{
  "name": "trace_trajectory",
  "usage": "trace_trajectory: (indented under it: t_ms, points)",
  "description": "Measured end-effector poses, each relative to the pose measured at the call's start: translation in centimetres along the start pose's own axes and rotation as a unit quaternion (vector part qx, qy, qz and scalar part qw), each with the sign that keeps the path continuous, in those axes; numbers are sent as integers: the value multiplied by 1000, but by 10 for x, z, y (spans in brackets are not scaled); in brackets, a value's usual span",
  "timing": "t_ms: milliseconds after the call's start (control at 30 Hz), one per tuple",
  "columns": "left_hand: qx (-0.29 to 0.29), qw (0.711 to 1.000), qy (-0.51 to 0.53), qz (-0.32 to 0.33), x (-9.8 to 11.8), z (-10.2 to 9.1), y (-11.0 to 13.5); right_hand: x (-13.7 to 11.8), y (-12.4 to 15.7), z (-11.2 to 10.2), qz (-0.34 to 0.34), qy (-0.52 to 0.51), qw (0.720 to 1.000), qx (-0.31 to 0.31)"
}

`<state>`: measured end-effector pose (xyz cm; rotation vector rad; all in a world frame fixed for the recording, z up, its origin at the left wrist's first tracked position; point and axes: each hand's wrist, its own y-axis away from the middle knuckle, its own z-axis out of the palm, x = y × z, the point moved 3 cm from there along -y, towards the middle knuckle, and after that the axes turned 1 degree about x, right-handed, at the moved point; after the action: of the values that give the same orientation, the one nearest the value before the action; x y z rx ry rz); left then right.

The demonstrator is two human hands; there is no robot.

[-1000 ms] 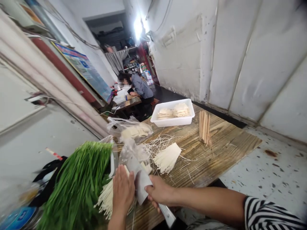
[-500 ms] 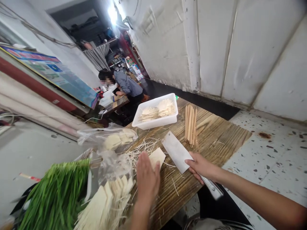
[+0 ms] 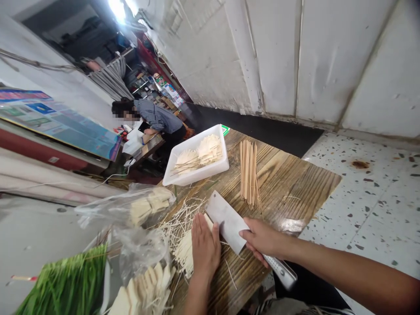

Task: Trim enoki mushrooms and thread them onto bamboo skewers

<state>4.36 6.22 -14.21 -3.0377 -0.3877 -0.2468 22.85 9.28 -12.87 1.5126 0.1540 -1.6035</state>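
My left hand point(image 3: 205, 247) lies flat, fingers together, pressing down on a pale stack of thin tofu-skin sheets point(image 3: 185, 251) on the wooden table point(image 3: 288, 183). My right hand point(image 3: 260, 239) grips the handle of a broad steel cleaver point(image 3: 228, 220). The cleaver's blade stands right beside my left hand's fingers, at the edge of the stack. Thin cut shreds point(image 3: 179, 216) lie scattered just beyond the stack.
A white tray point(image 3: 197, 173) with folded sheets on skewers stands at the far side, a bundle of bamboo skewers point(image 3: 248, 173) to its right. Plastic bags of sheets point(image 3: 144, 205) and green chives point(image 3: 65, 286) lie left. A person in a striped shirt point(image 3: 154, 118) bends over a desk behind.
The cleaver has come back left from the open table to the stack, and my left hand now presses on the sheets. The view has swung right, away from the chives.
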Motion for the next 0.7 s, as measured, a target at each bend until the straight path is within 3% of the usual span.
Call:
trace_trajectory:
  t_ms: [700]
  points:
    - [21, 1000, 12, 16, -7, 4, 1, 8, -5, 2, 5, 36, 999, -18]
